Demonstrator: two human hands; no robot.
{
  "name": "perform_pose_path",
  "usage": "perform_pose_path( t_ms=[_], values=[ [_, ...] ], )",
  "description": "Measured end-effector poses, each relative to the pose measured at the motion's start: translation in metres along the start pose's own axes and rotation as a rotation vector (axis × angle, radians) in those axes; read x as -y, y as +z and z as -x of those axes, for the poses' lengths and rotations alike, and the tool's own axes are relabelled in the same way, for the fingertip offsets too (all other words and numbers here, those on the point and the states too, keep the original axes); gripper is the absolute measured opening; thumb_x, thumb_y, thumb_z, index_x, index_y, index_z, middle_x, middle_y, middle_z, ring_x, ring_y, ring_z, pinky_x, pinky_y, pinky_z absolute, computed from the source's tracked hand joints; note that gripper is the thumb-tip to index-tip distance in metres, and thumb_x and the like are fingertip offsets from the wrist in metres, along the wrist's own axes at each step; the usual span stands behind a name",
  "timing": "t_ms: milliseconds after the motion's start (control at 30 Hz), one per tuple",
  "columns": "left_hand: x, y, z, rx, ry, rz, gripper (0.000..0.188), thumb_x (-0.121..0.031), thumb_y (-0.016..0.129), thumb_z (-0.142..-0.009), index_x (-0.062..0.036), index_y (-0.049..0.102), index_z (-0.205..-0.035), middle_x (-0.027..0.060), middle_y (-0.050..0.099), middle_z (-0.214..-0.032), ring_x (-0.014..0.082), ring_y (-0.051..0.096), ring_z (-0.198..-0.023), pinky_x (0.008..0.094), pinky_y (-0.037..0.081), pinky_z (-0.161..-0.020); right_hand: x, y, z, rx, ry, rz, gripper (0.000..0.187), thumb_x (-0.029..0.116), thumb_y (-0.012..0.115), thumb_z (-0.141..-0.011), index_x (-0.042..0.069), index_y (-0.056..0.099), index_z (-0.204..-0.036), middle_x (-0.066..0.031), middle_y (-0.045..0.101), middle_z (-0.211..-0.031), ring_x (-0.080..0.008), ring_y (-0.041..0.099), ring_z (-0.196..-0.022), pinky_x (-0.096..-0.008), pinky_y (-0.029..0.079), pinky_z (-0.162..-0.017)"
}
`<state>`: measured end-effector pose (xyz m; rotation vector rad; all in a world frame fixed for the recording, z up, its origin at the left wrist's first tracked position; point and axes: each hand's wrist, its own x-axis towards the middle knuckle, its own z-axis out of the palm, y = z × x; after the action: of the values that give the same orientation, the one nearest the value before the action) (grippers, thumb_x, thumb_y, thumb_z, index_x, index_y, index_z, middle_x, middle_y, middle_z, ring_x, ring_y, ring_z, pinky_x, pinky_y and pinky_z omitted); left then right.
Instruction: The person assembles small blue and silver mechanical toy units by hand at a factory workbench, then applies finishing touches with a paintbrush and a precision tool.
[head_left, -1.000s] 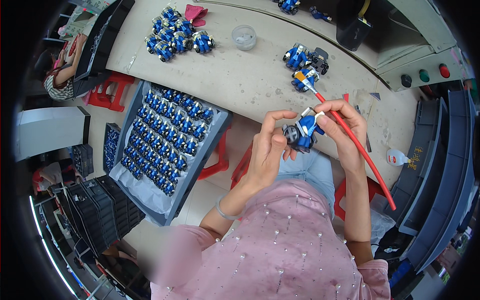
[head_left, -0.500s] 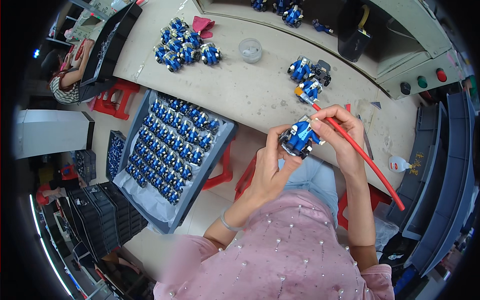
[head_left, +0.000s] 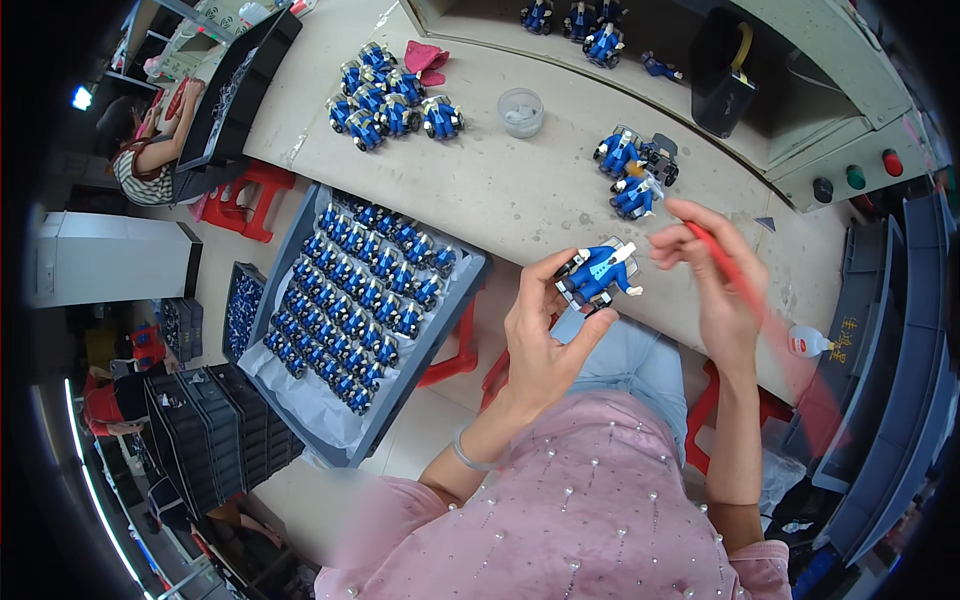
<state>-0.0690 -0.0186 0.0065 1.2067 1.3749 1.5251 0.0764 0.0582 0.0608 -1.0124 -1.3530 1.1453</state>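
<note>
In my left hand (head_left: 540, 350), fingers and thumb grip a small toy figure (head_left: 600, 270) in a blue suit, seated on a wheeled base. My right hand (head_left: 728, 290), smeared by motion, is just right of that toy. It is closed around a paintbrush with a red handle (head_left: 742, 283), also blurred. The brush's orange tip lies over two more blue toy figures (head_left: 632, 196) on the bench. Beside these stands a dark wheeled base (head_left: 658, 160) with no figure on it.
Several finished-looking toys (head_left: 397, 115) cluster on the bench (head_left: 450, 190) near a pink cloth (head_left: 427, 60) and a clear cup (head_left: 521, 112). A grey tray (head_left: 385, 425) with rows of toys stands left. A white bottle (head_left: 806, 341) is at right. Another person (head_left: 150, 165) sits far left.
My right hand has moved away from the toy, rightward, with the paintbrush. The toy stays in my left hand, tilted slightly differently. The whole view has shifted a little.
</note>
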Motion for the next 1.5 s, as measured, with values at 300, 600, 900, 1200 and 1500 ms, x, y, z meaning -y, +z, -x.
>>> perform_pose_path(
  t_ms=[300,600,900,1200,1500],
  values=[
    [-0.004,-0.004,-0.005,0.005,0.06,-0.176,0.058,0.004,0.074,-0.071,0.0063,0.047,-0.122,0.015,0.061,-0.107,0.0173,0.062,-0.096,0.0272,0.05,-0.084,0.02,-0.012,0.004,0.193,-0.029,0.119,0.018,0.011,0.057,-0.091,-0.004,0.067,-0.091,-0.0054,0.062,-0.076,-0.0087,0.055,-0.064,-0.0209,0.042,-0.058],
    [0.003,-0.012,-0.005,-0.057,0.118,-0.145,0.058,-0.002,0.077,-0.07,0.0042,0.048,-0.121,0.0166,0.061,-0.112,0.0183,0.065,-0.091,0.0261,0.054,-0.071,0.02,-0.022,-0.004,0.182,-0.267,0.401,0.013,0.007,0.058,-0.089,-0.003,0.067,-0.089,-0.0082,0.065,-0.082,-0.0108,0.056,-0.07,-0.0215,0.043,-0.063],
    [0.002,-0.104,0.012,-0.4,0.029,0.013,0.055,0.007,0.069,-0.072,0.0014,0.045,-0.122,0.0104,0.042,-0.118,0.0177,0.051,-0.111,0.0287,0.049,-0.088,0.02,-0.071,0.008,-0.078,-0.226,0.489,0.028,0.018,0.047,-0.098,-0.006,0.062,-0.102,-0.0095,0.06,-0.087,-0.0105,0.049,-0.071,-0.0224,0.039,-0.064],
    [0.05,-0.373,0.162,-0.876,-0.313,-0.784,0.044,-0.006,0.07,-0.079,0.0008,0.054,-0.12,0.0081,0.065,-0.094,0.0086,0.063,-0.079,0.0212,0.049,-0.067,-0.001,-0.116,-0.014,-0.104,-0.134,0.315,0.04,0.027,0.044,-0.1,-0.006,0.057,-0.116,-0.0031,0.056,-0.09,-0.0094,0.045,-0.078,-0.0226,0.035,-0.072],
    [0.14,-0.478,0.209,-0.944,-0.49,-1.088,0.045,-0.011,0.073,-0.072,0.0033,0.057,-0.111,0.015,0.065,-0.091,0.0212,0.064,-0.068,0.0309,0.05,-0.065,0.027,-0.045,-0.013,-0.118,-0.303,0.282,0.03,0.02,0.055,-0.093,-0.01,0.063,-0.09,-0.0179,0.063,-0.082,-0.0234,0.057,-0.068,-0.0337,0.047,-0.065]
  ],
)
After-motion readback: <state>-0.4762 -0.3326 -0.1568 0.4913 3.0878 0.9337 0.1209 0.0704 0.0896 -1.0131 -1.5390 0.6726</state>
